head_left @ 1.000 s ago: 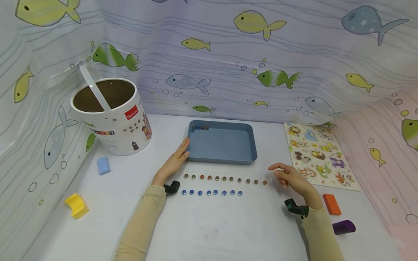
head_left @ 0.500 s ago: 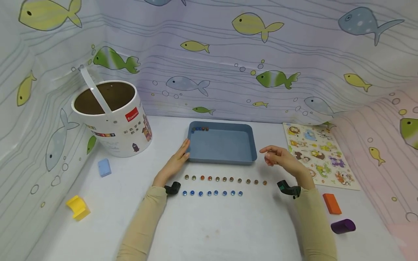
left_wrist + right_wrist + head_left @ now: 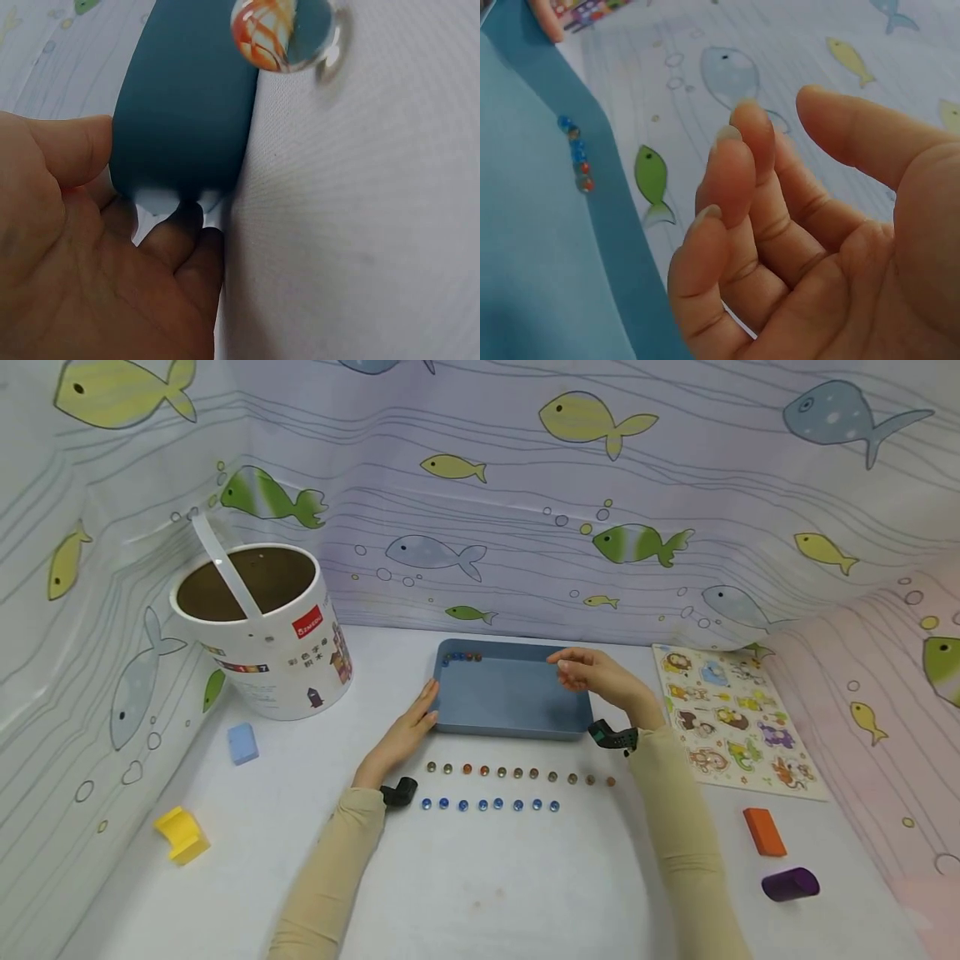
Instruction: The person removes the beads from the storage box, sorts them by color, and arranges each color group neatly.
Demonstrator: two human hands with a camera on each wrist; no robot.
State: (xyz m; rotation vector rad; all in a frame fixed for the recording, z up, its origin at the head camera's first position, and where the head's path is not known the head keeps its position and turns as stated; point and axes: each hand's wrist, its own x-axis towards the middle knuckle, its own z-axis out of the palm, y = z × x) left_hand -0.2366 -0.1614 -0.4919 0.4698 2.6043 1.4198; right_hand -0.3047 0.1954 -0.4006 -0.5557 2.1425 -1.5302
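Observation:
A blue-grey tray (image 3: 510, 732) lies near the back of the table. My left hand (image 3: 401, 739) rests against its left side with fingers extended; in the left wrist view the thumb touches the tray wall (image 3: 184, 112). My right hand (image 3: 600, 677) is over the tray's right part, fingers loosely bent. Nothing shows between thumb and fingers of that hand (image 3: 802, 232) in the right wrist view. Several blue and orange-brown marbles (image 3: 580, 154) sit in the tray's far left corner. In front of the tray run a row of orange and brownish marbles (image 3: 518, 772) and a row of blue marbles (image 3: 498, 804).
A white bucket (image 3: 277, 668) with a handle stands at the back left. Near it lie a blue block (image 3: 242, 743) and a yellow block (image 3: 182, 835). To the right are an animal picture board (image 3: 738, 718), an orange block (image 3: 764, 832) and a purple cylinder (image 3: 791, 884).
My right hand has moved left and away from me, from beside the picture board to over the tray. The left hand stays at the tray's side.

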